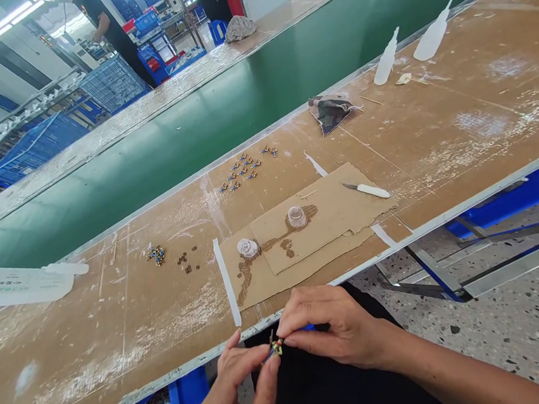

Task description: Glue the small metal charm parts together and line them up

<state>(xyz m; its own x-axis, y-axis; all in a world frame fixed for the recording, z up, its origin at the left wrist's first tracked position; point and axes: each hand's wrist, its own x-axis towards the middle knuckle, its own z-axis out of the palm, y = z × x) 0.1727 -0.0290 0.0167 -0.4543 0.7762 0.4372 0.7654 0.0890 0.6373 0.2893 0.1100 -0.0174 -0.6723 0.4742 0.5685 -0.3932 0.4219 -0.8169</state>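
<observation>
My left hand [240, 377] pinches a tiny coloured component [276, 346] between thumb and forefinger, just off the bench's near edge over my dark lap. My right hand [334, 326] is closed, its fingertips touching the same component from the right; a blue tool [307, 327] shows under its fingers. On the bench lie a small heap of similar parts [156, 254], several brown bits [186, 261], and rows of finished blue-and-gold pieces [244, 168]. Two small clear cups [248, 248] [296, 217] stand on stained cardboard sheets [331, 201].
A white-handled knife [368, 190] lies on the cardboard. Two squeeze bottles [387, 59] [433, 33] stand far right, near a dark rag [330, 111]. A plastic bag [14, 284] lies left. A green conveyor belt [211, 114] runs behind the bench; another person stands far left.
</observation>
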